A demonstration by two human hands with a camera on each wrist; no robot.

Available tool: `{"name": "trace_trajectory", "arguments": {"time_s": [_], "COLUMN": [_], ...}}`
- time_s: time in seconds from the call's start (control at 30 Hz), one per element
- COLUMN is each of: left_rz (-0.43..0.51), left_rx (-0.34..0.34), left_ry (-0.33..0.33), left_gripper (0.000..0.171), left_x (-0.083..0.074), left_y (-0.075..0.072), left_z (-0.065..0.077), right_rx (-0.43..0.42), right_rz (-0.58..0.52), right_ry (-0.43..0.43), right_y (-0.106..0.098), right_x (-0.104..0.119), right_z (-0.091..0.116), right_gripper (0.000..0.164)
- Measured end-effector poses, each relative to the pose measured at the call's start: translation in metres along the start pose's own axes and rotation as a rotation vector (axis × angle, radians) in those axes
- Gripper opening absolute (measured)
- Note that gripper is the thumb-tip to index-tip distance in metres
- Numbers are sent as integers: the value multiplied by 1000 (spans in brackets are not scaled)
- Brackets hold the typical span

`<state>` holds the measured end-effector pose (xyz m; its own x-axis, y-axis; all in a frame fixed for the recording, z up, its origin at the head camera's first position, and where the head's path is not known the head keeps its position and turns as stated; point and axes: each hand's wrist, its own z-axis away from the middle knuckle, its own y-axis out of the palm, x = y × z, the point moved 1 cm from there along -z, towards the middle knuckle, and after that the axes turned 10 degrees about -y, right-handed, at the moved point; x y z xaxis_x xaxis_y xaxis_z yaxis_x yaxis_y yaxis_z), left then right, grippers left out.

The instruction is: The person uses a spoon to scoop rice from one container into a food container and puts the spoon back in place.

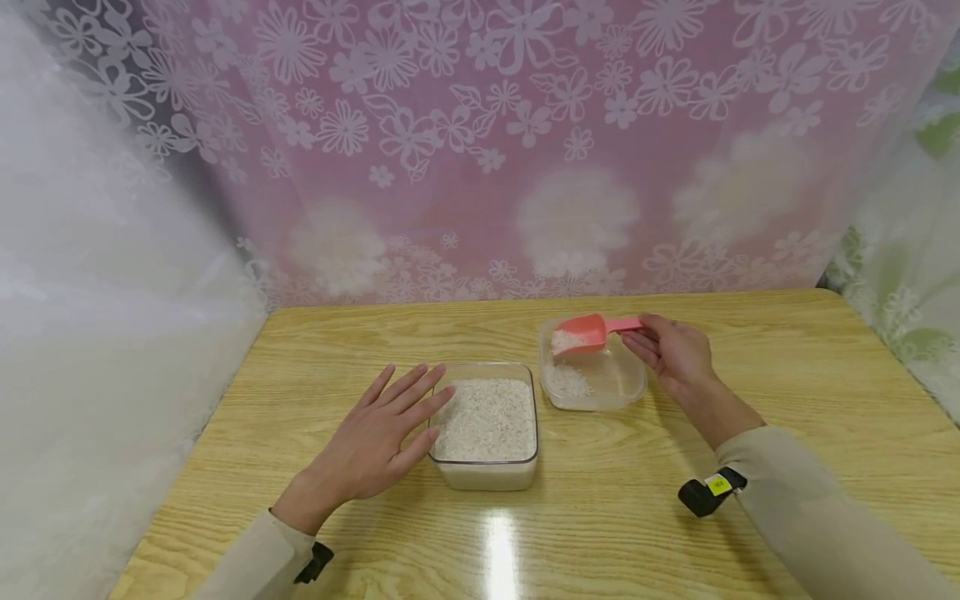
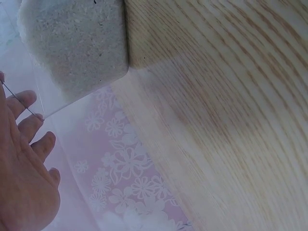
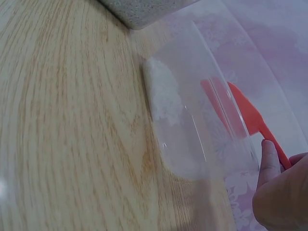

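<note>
- While the right grip [image 1: 670,350] is pinching the scoop [image 1: 590,331], rice [image 1: 567,340] is lying in it over the tub [image 1: 618,380], probably so spills stay inside.
- The left grip [image 1: 381,437], unclenched, is touching the box [image 1: 486,477], apparently steadying it.
- Tub and box are standing adjacent on the worktop [image 1: 615,517].

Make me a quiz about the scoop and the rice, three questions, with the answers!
1. Which hand holds the scoop?
2. True or false: the scoop is at the fuller box.
3. What lies in the scoop?
A) beans
B) rice
C) nothing

Key:
1. The right hand.
2. False: it is at the tub, which has less; the fuller box is by the left hand.
3. B
</note>
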<state>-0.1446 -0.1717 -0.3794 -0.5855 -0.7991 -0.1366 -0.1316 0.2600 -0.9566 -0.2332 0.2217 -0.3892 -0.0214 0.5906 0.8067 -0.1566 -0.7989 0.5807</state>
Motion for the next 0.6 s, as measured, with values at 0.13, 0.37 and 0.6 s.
{"name": "trace_trajectory", "arguments": {"time_s": [0.13, 0.37, 0.6], "left_rz": [4, 5, 4], "left_rx": [3, 1, -5], "left_ry": [-3, -2, -1], "left_gripper": [52, 52, 51], "left_x": [0, 0, 0], "left_y": [0, 0, 0], "left_z": [0, 1, 1], "right_rx": [-2, -13, -27], "right_rz": [21, 57, 62], "right_ry": [-12, -24, -46], "right_y": [2, 5, 7], "right_x": [-1, -1, 0], "right_z": [-1, 0, -1], "right_gripper": [18, 12, 8]}}
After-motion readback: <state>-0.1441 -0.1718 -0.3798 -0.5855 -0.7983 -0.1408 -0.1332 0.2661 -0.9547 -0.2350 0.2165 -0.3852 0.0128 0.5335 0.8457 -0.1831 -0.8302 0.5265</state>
